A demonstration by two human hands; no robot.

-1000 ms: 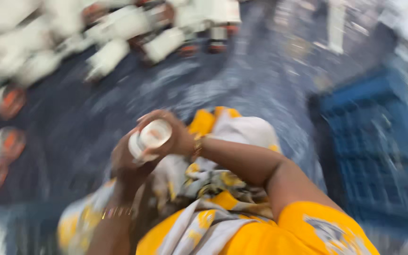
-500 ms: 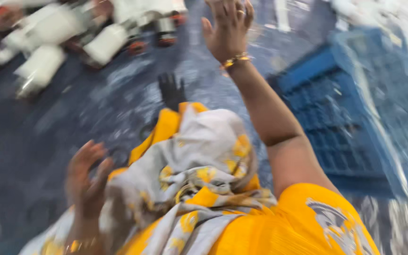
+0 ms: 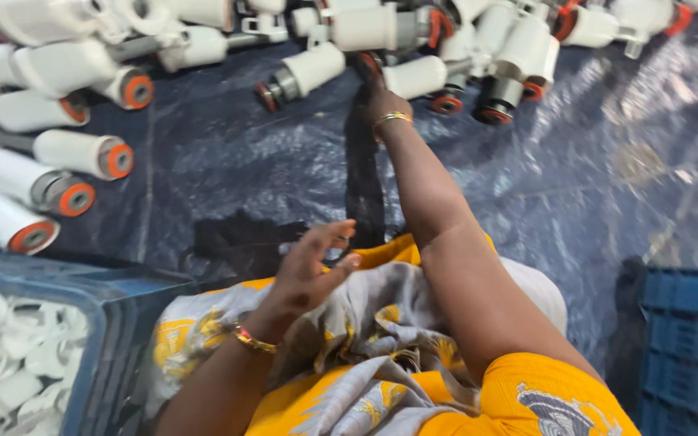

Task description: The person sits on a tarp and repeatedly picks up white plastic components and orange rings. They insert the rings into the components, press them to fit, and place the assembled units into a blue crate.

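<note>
- Right hand [image 3: 379, 95] stretched far forward over the dark blue tarp [image 3: 228, 153], arm nearly straight, gold bangle [image 3: 392, 118] at the wrist.
- Fingertips at the near edge of the heap of white plastic fittings [image 3: 381, 28], right by one short white cylinder fitting [image 3: 415, 77] with an orange-ringed end; whether touching or already closed on it, cannot tell, fingers largely hidden behind the back of the hand.
- Left hand [image 3: 309, 262] raised above the lap, empty, fingers loosely spread and slightly curled, thumb apart, second bangle [image 3: 254, 340] at that wrist.
- Lap covered with grey-and-yellow patterned cloth [image 3: 381, 323], yellow sleeve [image 3: 543, 396] at the lower right.
- More white fittings with orange ring ends [image 3: 74, 153] lying on their sides along the left of the tarp, well apart from both hands.
- Blue crate [image 3: 66, 355] at lower left, beside the left knee, holding small white plastic parts.
- Second blue crate [image 3: 688, 339] at lower right, only partly in view.
- Heap running across the whole top edge, fittings overlapping and pointing different ways.
</note>
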